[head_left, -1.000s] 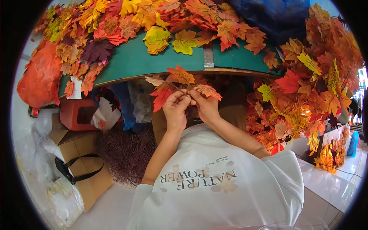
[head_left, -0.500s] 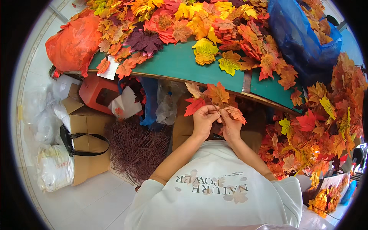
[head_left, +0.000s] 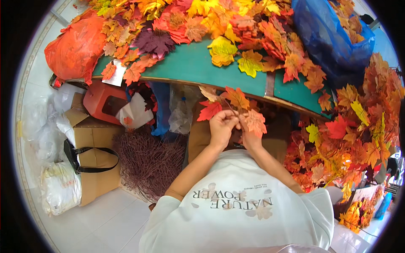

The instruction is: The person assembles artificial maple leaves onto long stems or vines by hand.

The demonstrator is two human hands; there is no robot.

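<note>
Just in front of the table edge, both hands work on a spray of artificial maple leaves (head_left: 237, 99) with a thin dark stem. Its leaves are orange, red and pale peach. My left hand (head_left: 222, 128) is closed, thumb and fingertips pinched on the stem below the red leaf (head_left: 209, 111). Close beside it, my right hand (head_left: 252, 140) is closed around the stem too; a peach leaf (head_left: 255, 122) covers most of its fingers. The two hands' fingertips nearly meet.
Loose leaves in heaps (head_left: 223, 25) cover the green table (head_left: 185, 65), between a red bag (head_left: 76, 46) and a blue bag (head_left: 329, 38). Left below are a red stool (head_left: 101, 101), a cardboard box (head_left: 99, 168) and bundled brown twigs (head_left: 149, 162). Finished-looking leaf sprays (head_left: 341, 143) crowd the right.
The peach leaf now hangs in front of my right hand's fingers, and that hand has turned slightly. My left hand keeps its pinch. The whole view has shifted a little.
</note>
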